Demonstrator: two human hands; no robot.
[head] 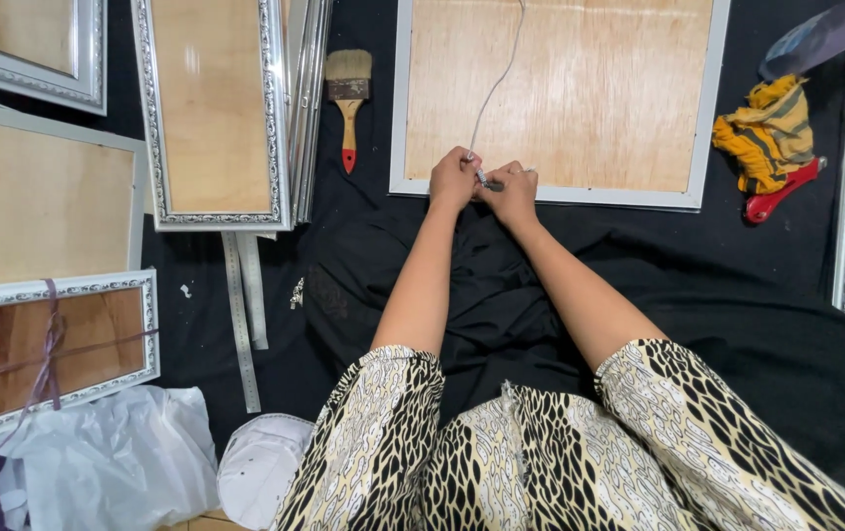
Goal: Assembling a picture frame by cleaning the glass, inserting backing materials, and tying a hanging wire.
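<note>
Pale plywood backs the white-edged frame (550, 192) lying face down ahead of us on the black cloth (757, 295), and both our hands meet at its near rail. Our left hand (454, 179) and right hand (511, 192) sit knuckle to knuckle, fingers curled and pinched together on the near end of a thin white cord (501, 74); something small and metallic shows between the fingertips, too small for us to name. From that pinch the cord runs away toward twelve o'clock, leaning slightly to one o'clock, so its long axis lies straight out from us across the board to the frame's far edge. Neither hand is clearly nearer: the left grips just at the cord's end, the right touches it from three o'clock. A wooden paintbrush (349, 103) with a red tip lies at about ten o'clock from the hands, well apart, and a yellow rag (766, 133) rests out at two o'clock.
</note>
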